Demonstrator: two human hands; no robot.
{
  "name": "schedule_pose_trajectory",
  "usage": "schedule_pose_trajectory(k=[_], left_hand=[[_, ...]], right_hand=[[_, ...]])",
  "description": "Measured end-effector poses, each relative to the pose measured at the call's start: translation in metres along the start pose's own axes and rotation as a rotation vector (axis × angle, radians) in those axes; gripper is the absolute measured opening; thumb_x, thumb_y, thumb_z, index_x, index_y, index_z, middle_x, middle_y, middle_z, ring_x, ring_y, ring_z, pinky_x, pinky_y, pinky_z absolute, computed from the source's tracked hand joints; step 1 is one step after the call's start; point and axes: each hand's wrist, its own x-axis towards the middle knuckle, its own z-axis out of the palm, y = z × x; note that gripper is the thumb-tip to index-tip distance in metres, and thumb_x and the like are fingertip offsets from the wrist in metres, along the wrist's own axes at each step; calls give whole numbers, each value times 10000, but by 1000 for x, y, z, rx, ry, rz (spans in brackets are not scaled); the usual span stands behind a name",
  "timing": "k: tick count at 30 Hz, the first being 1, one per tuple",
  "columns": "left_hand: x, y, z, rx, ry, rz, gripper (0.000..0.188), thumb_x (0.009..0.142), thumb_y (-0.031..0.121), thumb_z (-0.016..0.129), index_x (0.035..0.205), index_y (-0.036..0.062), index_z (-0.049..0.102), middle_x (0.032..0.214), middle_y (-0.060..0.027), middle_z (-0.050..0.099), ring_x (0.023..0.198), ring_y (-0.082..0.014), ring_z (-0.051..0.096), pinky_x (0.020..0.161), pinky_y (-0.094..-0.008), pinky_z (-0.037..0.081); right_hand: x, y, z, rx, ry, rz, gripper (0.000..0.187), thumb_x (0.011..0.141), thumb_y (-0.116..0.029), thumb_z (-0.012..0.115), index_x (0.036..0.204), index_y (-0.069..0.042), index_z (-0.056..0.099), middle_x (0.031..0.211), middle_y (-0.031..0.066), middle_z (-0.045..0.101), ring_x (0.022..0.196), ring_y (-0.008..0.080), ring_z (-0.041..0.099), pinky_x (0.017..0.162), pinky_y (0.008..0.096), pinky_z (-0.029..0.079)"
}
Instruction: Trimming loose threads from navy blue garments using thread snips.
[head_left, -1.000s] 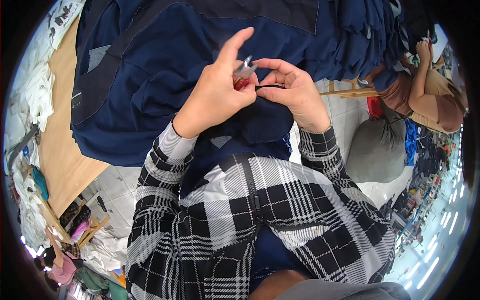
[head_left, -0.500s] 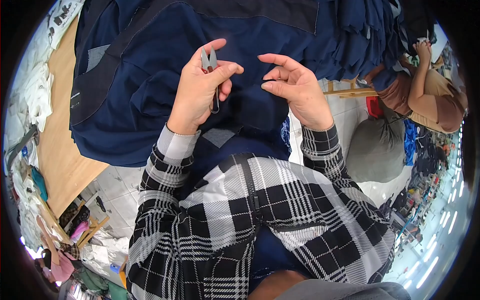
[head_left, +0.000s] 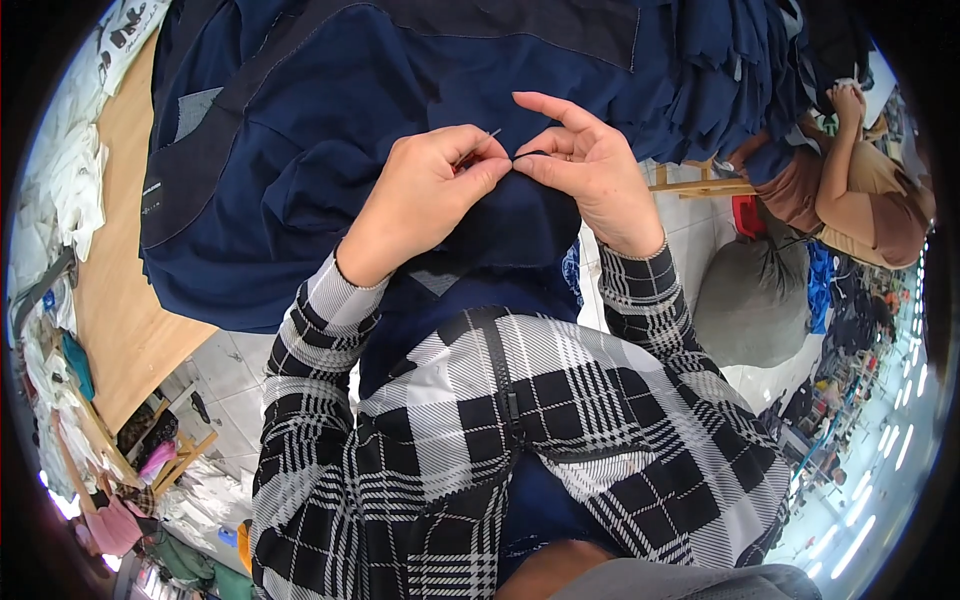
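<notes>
Over the dark navy cloth (head_left: 320, 130) my two hands meet almost fingertip to fingertip. My left hand (head_left: 420, 195) is curled round a pair of thread snips (head_left: 495, 132); just a bit of the metal shows past the fingers, the rest being hidden. Its thumb and forefinger pinch close to the right fingertips. Thumb and a finger of my right hand (head_left: 603, 185) close on a small thin black strip (head_left: 532, 153), while the forefinger stretches out above. What the strip is made of I cannot make out.
A wooden table (head_left: 130, 270) runs along the left, with white cloth (head_left: 75, 190) beside it. Layered navy pieces (head_left: 715, 80) hang at the upper right. A grey stuffed sack (head_left: 750, 300) stands on the tiled floor, near a co-worker (head_left: 860, 190) at the right.
My left hand has moved right and turned over, bringing its fingertips to the right hand's and hiding most of the snips. The right hand has shifted slightly left.
</notes>
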Motion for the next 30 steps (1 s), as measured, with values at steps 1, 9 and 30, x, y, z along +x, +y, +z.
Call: schedule_pose_trajectory(k=[1, 9, 30], left_hand=[[1, -3, 3, -145, 24, 3, 145, 814, 96, 664, 901, -11, 620, 687, 38, 556, 602, -21, 462, 550, -161, 376], [0, -10, 2, -909, -3, -330, 124, 860, 176, 625, 842, 53, 623, 634, 26, 536, 475, -19, 439, 410, -157, 317], [-6, -24, -35, -813, 182, -102, 158, 912, 188, 543, 879, 44, 601, 723, -27, 604, 495, -34, 467, 422, -161, 333]], right_hand=[[1, 3, -2, 37, -19, -27, 483, 793, 32, 624, 1253, 12, 475, 899, 50, 625, 804, 60, 571, 732, 163, 435], [4, 15, -8, 120, -37, 26, 201, 814, -60, 650, 997, 23, 638, 886, 40, 656, 816, 76, 599, 753, 176, 458], [12, 13, -6, 237, 38, 41, 147, 824, -49, 627, 943, 34, 652, 883, 76, 669, 804, 109, 628, 771, 199, 475]])
